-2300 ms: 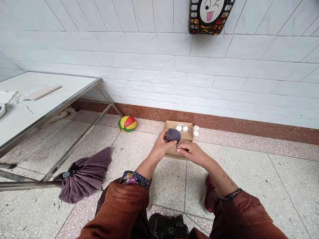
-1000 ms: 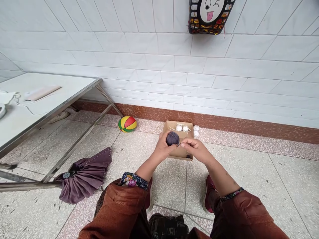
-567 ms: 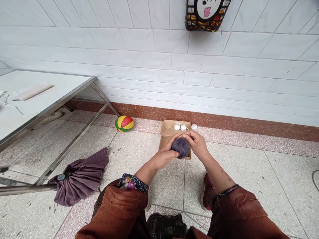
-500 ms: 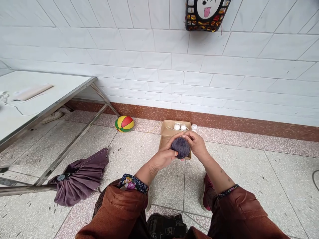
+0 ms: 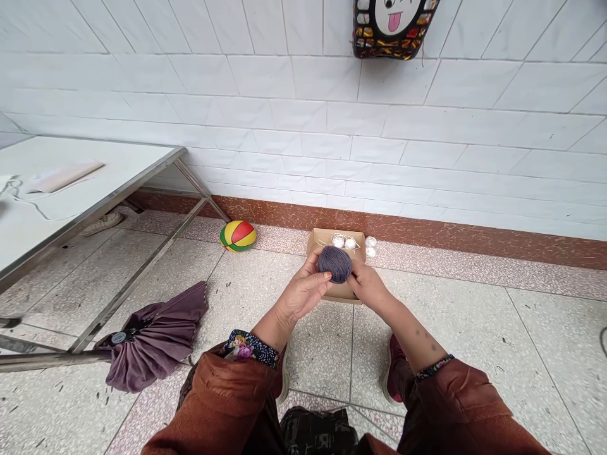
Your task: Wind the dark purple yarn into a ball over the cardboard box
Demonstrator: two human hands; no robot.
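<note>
A dark purple-grey ball of yarn (image 5: 334, 265) is held up over an open cardboard box (image 5: 344, 293). My left hand (image 5: 303, 287) grips it from the left, thumb across its front. Against the ball's lower right side, my right hand (image 5: 371, 285) has its fingers bent and closed; their tips are partly hidden, and whether they pinch a strand is not visible. Behind the ball, two small white balls (image 5: 349, 242) with loose white strands rest at the box's far end. Small white round pieces (image 5: 370, 251) lie just right of the box.
A red, yellow and green ball (image 5: 238, 236) sits by the wall. A folded purple umbrella (image 5: 154, 341) lies near the metal legs of a white-topped table (image 5: 114, 158). Overhead, a black basket (image 5: 386, 49) hangs on the tiled wall. My shoes (image 5: 394, 373) flank the floor below.
The yarn ball has moved slightly left and up and is turned. My right hand has gone from the ball's top down to its lower right side.
</note>
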